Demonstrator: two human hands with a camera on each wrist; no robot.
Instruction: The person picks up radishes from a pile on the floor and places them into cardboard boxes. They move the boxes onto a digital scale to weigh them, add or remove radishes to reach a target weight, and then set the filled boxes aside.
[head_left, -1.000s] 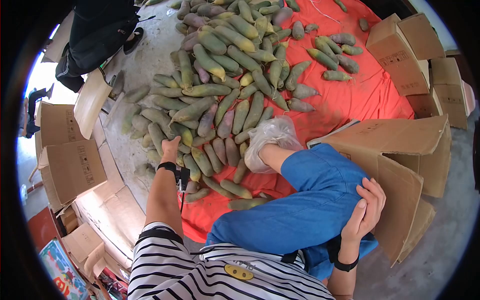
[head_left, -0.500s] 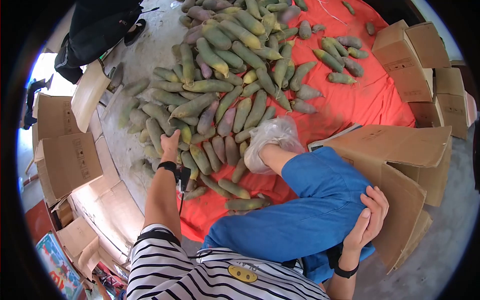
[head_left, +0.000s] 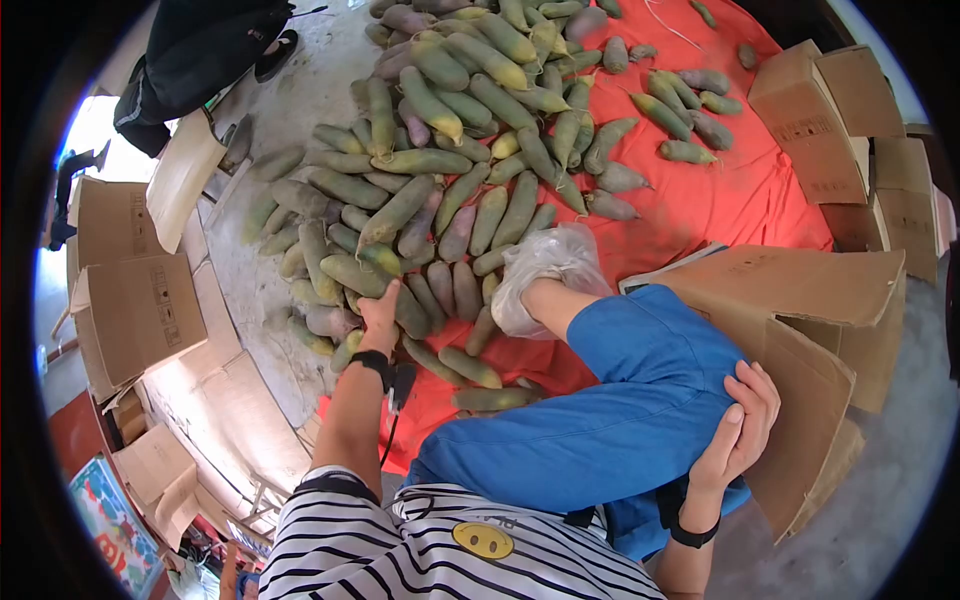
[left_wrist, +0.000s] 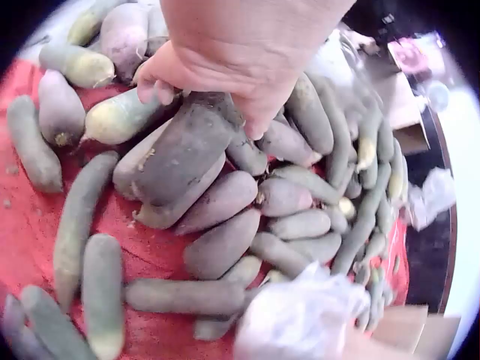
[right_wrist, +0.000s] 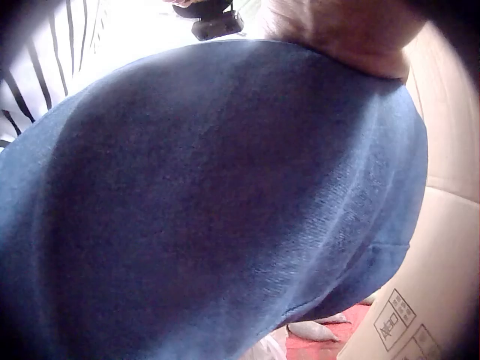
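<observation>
In the head view my left hand is at the near edge of a big heap of green radishes, gripping one end of a long radish. The left wrist view shows the hand from close by, thumb and fingers round the end of a dark radish that lies over others. My right hand rests on the knee of the blue trousers, fingers relaxed. In the right wrist view the hand lies on the blue cloth.
A red sheet lies under part of the heap, with a few radishes apart at the far right. A foot in a plastic bag rests beside the heap. Cardboard boxes stand right and left. A person in dark clothes is at upper left.
My left hand has moved right and slightly nearer me, and the radish in it now lies at a new slant. Several radishes near it have shifted. The right hand stays on the knee.
</observation>
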